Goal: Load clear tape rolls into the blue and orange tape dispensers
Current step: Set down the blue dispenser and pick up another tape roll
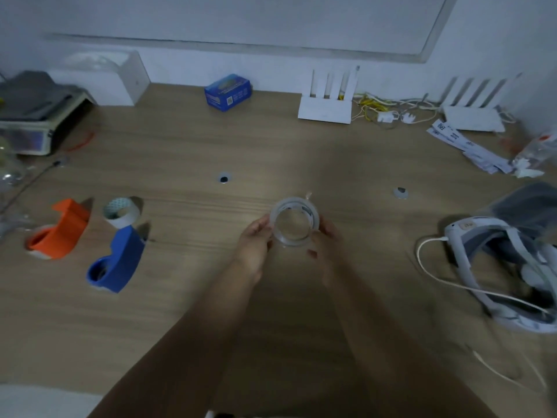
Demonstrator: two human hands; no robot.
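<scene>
A clear tape roll [312,217] is held above the middle of the wooden table, its hole facing me. My left hand [256,241] grips its left rim and my right hand [327,238] grips its right rim. A short loose tape end sticks up at the roll's top right. Far to the left lie the orange tape dispenser [61,232] and, closer to me, the blue tape dispenser [119,263]. A second roll, white with a wide core [122,212], stands between them.
A white headset with a cable [509,273] lies at the right. At the back are a blue box [228,92], two white routers [325,107] with cables, and papers [470,149]. A scale [36,116] and white box sit back left.
</scene>
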